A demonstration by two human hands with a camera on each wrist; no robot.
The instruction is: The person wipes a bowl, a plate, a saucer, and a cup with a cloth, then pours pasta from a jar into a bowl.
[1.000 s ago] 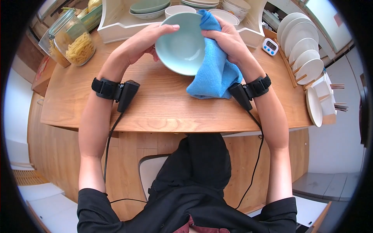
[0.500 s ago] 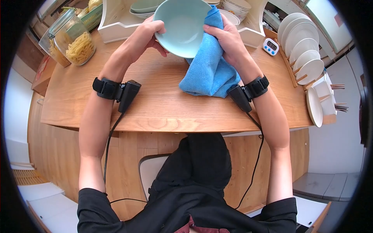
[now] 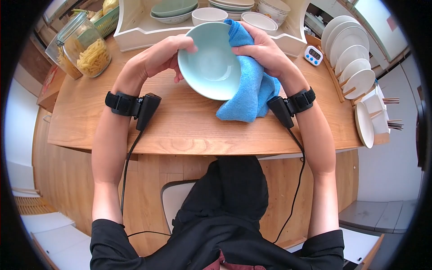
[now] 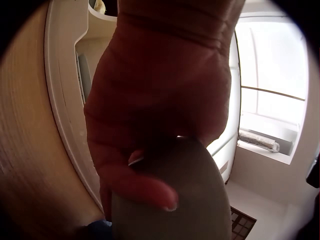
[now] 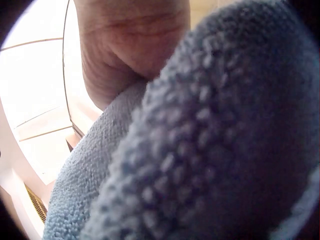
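Note:
A pale mint-green bowl [image 3: 209, 65] is held up over the table, its inside facing me. My left hand [image 3: 163, 56] grips its left rim, thumb over the inside and fingers behind. In the left wrist view the bowl [image 4: 185, 195] shows dark under the hand [image 4: 155, 95]. At the right rim my right hand [image 3: 266, 49] pinches a blue terry cloth [image 3: 249, 85] around the edge, and the cloth hangs below in folds. In the right wrist view the cloth [image 5: 200, 150] fills most of the picture and hides the fingers of the hand [image 5: 132, 45].
Behind the bowl stands a white shelf [image 3: 148, 35] with stacked bowls and plates. Glass jars of pasta [image 3: 92, 56] sit at the left back of the wooden table [image 3: 180, 128]. To the right are a small timer [image 3: 312, 54] and a rack of white plates [image 3: 348, 38].
The bowl rose away from me, then came back down nearer, both hands keeping hold. The cloth moved with it and its hanging folds shifted.

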